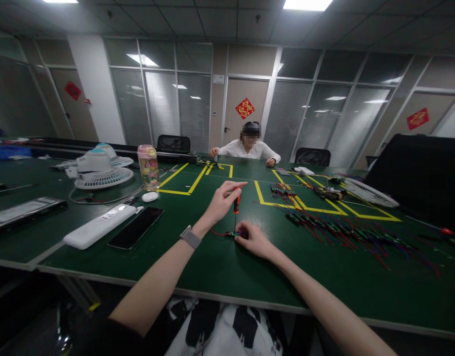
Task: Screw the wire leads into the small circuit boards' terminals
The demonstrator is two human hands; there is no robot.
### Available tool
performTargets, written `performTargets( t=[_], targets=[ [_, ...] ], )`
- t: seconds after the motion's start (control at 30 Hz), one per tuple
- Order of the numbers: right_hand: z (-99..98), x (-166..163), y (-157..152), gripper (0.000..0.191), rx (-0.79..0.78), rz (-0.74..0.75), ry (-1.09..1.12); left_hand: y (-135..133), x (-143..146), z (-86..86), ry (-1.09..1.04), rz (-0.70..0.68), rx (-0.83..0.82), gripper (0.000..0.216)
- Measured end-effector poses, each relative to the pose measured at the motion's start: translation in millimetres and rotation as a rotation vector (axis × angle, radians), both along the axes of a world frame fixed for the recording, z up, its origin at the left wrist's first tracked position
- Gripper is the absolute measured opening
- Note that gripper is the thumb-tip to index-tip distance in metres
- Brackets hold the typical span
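Note:
My left hand (223,200) is closed around the orange handle of a small screwdriver (236,203), held upright with its tip pointing down at the green table (227,267). Just below it, my right hand (252,238) pinches a small green terminal piece with red wires (227,233) against the tabletop. A grey watch sits on my left wrist (190,237). The screwdriver tip meets the piece between my two hands.
A long spread of red-wired parts (346,232) lies to the right, within yellow tape boxes (297,200). On the left are a phone (136,227), a white power strip (99,225), a bottle (148,167) and a desk fan (101,170). A person (245,147) sits across.

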State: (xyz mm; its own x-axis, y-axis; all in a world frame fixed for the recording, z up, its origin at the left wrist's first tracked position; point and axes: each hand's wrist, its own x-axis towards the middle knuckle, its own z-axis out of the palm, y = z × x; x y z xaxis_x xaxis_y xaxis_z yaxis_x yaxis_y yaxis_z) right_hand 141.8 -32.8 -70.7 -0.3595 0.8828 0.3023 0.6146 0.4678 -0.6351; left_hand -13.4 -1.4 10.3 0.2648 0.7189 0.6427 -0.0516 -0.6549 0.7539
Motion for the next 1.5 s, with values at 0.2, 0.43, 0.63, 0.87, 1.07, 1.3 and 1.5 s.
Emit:
performTargets(
  t=[0.2, 0.43, 0.63, 0.87, 1.07, 1.3, 1.5],
  targets=[
    [-1.3, -2, 0, 0.014, -0.047, -0.083, -0.071, 0, 1, -0.4, -0.032, -0.074, -0.079, 0.036],
    [-1.5, -8, -4, 0.013, -0.054, -0.165, -0.170, 5, 0, -1.7, -0.032, -0.160, -0.092, 0.035],
    [-1.2, -10, -7, 0.012, -0.040, -0.173, -0.204, 1, 1, -1.4, -0.062, -0.220, -0.136, 0.035],
    [0.5, -15, -8, 0.012, -0.070, -0.208, -0.190, -4, 1, 3.0, -0.049, -0.171, -0.103, 0.033],
    [5.1, -5, -5, 0.012, -0.088, -0.167, -0.153, -8, 1, 3.2, 0.014, -0.171, -0.111, 0.037],
    [4.0, 8, 4, 0.011, -0.116, -0.071, 0.031, -6, 2, 2.6, 0.019, -0.026, -0.023, 0.032],
    [11.4, 7, 2, 0.012, -0.136, -0.093, 0.012, -4, 3, 0.1, 0.011, 0.034, -0.012, 0.033]
  ],
)
